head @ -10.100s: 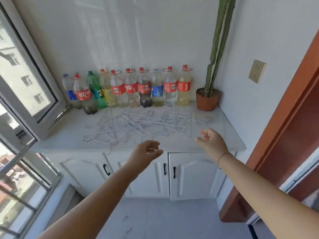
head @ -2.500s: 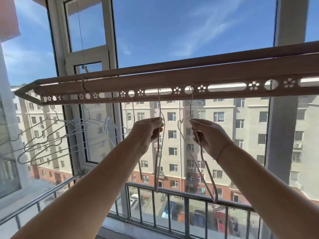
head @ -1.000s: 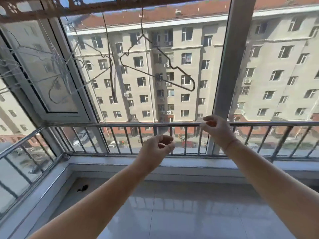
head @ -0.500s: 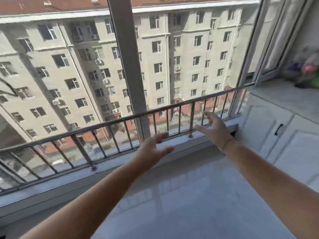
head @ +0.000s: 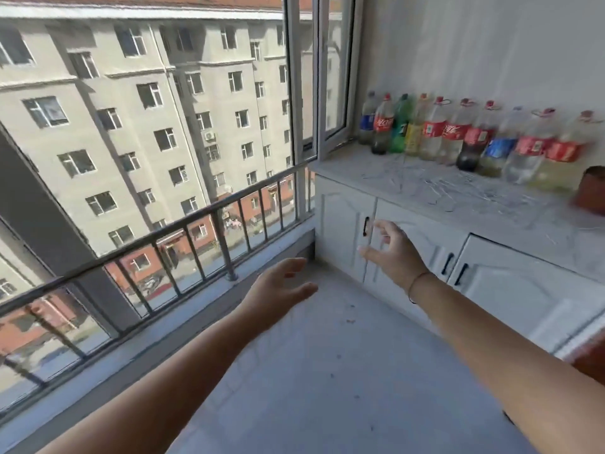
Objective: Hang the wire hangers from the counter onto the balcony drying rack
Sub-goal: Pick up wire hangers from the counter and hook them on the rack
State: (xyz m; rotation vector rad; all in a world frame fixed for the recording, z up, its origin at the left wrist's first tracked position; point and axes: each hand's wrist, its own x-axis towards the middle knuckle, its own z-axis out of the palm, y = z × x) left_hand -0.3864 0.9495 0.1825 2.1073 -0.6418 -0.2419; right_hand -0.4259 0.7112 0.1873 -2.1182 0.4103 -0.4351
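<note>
- The left hand [head: 278, 290] reaches forward over the pale floor [head: 327, 371], fingers loose and straight, holding nothing.
- The right hand [head: 393, 252] is stretched out in front of the white cabinet doors [head: 337, 221], fingers spread and relaxed, also holding nothing; a thin band circles its wrist.
- To the left, a dark railing [head: 183, 226] runs along the glazing.
- The wire hangers [head: 425, 185] lie in a blurred tangle on the marbled counter [head: 540, 231], well apart from both hands.
- Behind them a row of bottles [head: 458, 136] lines the wall, between the open window [head: 330, 93] and a terracotta pot [head: 591, 191].
</note>
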